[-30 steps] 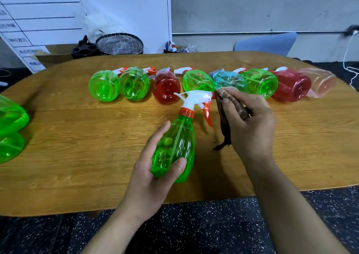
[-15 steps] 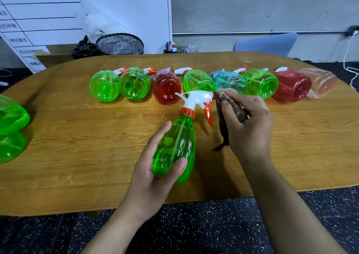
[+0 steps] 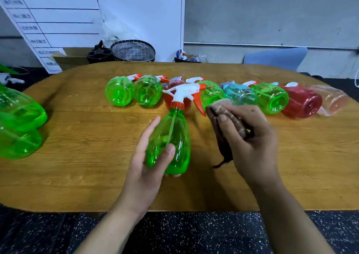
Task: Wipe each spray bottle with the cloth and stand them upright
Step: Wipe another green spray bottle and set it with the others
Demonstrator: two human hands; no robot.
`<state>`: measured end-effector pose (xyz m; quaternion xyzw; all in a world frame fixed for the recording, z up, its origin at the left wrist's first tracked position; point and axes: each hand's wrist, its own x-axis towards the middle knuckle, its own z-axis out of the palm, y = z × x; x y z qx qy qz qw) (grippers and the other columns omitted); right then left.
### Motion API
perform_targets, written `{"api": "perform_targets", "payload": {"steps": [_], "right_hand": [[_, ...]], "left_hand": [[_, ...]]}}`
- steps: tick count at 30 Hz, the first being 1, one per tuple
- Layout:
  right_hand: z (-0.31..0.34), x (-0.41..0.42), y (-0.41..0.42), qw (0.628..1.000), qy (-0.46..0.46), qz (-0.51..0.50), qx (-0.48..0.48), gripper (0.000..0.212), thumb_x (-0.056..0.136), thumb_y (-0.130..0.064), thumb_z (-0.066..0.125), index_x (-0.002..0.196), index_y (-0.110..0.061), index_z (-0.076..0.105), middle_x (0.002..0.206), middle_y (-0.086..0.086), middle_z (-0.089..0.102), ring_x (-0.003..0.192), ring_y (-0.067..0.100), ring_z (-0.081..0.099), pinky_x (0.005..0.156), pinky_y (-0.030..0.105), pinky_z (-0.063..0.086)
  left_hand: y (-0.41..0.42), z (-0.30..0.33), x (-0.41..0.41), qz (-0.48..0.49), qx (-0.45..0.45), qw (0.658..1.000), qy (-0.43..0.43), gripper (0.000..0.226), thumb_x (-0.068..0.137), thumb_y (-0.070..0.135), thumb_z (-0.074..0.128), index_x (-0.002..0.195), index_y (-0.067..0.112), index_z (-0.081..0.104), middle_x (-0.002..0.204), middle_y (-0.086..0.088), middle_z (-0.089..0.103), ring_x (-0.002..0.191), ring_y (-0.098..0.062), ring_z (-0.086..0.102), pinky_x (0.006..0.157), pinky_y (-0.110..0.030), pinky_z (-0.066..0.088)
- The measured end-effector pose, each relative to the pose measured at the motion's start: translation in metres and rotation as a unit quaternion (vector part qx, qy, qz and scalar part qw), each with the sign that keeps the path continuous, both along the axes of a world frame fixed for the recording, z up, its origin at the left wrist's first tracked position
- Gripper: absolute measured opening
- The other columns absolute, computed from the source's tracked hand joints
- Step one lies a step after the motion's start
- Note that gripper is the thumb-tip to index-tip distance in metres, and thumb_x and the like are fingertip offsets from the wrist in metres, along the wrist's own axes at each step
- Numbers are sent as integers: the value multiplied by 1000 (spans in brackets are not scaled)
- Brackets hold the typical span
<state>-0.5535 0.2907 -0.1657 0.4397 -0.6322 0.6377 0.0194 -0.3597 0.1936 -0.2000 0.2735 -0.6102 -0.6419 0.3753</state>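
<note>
Nearest: left hand [image 3: 147, 168], fingers and thumb curled round the belly of a green bottle [image 3: 171, 137], held above the table [image 3: 77, 156], nozzle pointing away. Beside it: right hand [image 3: 250, 137], fingers closed on a folded brown cloth [image 3: 223, 129], just clear of the trigger. Bottle likely empty, light, thin-walled and smooth; best gripped at the belly or neck. Beyond: row of bottles [image 3: 272, 100] lying on their sides. Far edge: basket [image 3: 134, 50].
</note>
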Motion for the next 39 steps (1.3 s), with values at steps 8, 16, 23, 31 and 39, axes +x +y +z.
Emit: {"api": "perform_targets", "payload": {"steps": [8,16,23,31,39], "right_hand": [[1,45,-11,983,26,179,33,23,92,-16,76,114,-23,78,104,0,68,99,18,68,86,25,50],[1,56,-29,983,-147,111,-7,22,96,-19,71,117,-15,79,114,0,79,113,19,72,99,39,56],[19,70,-31,936,-312,156,-40,23,90,-24,67,107,-16,80,105,-1,81,103,12,75,86,26,59],[15,64,-12,997,53,16,-48,19,97,-20,71,115,-25,76,103,5,68,98,23,67,85,33,53],[14,78,-18,986,163,-44,-12,24,97,-23,73,120,-27,74,105,3,60,82,15,60,76,22,50]], "left_hand": [[-14,22,9,-14,-24,1000,1,71,91,62,67,157,52,42,154,18,58,141,-17,59,101,-60,58],[-17,22,20,-61,-119,990,-48,110,70,43,97,161,46,35,162,9,50,148,-13,51,119,-49,47],[-22,24,20,24,-338,934,-111,97,79,24,95,158,43,41,166,7,40,156,-5,35,122,-14,30],[-27,37,22,137,-359,915,-122,99,63,35,99,148,39,50,144,6,62,130,8,55,106,-5,37],[-24,37,19,132,-354,913,-157,97,64,39,90,153,33,53,148,5,58,131,-6,59,105,-8,42]]}}
